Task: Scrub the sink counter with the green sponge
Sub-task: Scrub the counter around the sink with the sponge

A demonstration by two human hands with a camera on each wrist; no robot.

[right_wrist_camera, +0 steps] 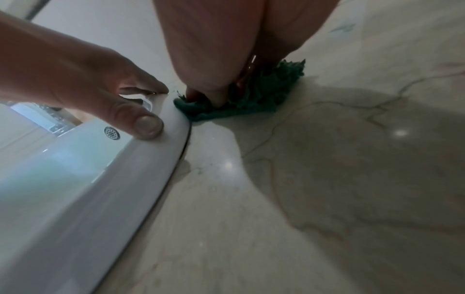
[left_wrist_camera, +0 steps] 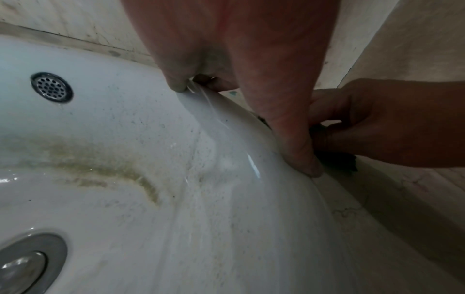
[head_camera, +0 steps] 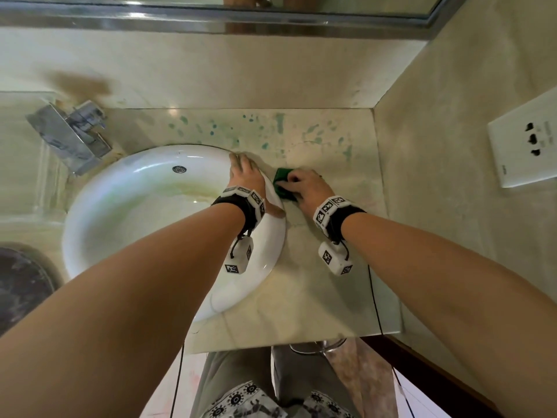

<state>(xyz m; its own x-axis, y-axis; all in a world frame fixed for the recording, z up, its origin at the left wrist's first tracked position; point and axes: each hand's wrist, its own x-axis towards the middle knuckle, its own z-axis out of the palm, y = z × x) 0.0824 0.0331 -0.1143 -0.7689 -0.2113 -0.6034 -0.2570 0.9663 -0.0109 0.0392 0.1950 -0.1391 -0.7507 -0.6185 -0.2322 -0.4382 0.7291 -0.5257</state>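
Pressing down on the green sponge point(head_camera: 282, 184), the right hand point(head_camera: 304, 185) curls its fingers over it, pinning it to the marble desk point(head_camera: 328, 297) right against the rim of the white basin point(head_camera: 126, 206). The left hand point(head_camera: 245, 173) lies just beside it, fingers fairly straight, draped over that rim as a brace and holding nothing.

The sponge looks frayed, so hard strokes could tear it or let it slide out from under the fingertips. Strokes toward the left hand may catch on the basin edge. The blue-green spots point(head_camera: 262, 137) lie ahead of both hands, near the back wall, and could be missed if scrubbing stays here.

The desk is glossy, veined and cracked. A chrome tap point(head_camera: 72, 137) stands beyond the left hand, a wall socket point(head_camera: 524, 146) off to the right, a mirror point(head_camera: 211, 7) above.
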